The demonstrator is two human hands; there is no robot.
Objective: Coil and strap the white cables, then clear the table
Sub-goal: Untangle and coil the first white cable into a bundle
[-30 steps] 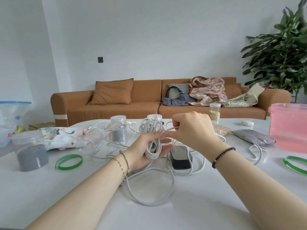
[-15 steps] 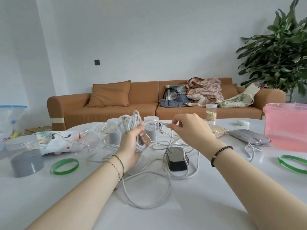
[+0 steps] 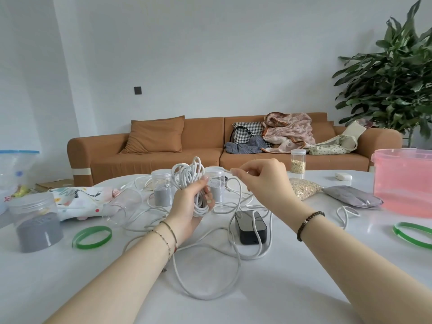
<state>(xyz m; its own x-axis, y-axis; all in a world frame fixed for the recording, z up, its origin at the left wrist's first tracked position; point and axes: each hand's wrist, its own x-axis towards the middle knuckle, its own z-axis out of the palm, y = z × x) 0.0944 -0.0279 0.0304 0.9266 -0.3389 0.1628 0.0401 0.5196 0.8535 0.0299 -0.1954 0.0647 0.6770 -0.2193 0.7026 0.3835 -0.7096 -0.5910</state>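
Observation:
My left hand grips a bundle of coiled white cable, held upright above the white table. To its right, my right hand pinches a strand of the same cable near its fingertips. The rest of the white cable lies in loose loops on the table below both hands, running around a black power adapter. Another short white cable lies to the right.
Two green strap rings lie left and right. Clear jars with grey filling, a grain jar, filled bags, a printed pouch and a pink tub stand around. A sofa is behind.
My left hand has turned the coiled bundle more upright and lifted it slightly. My right hand has drawn away to the right, pulling a strand of cable taut.

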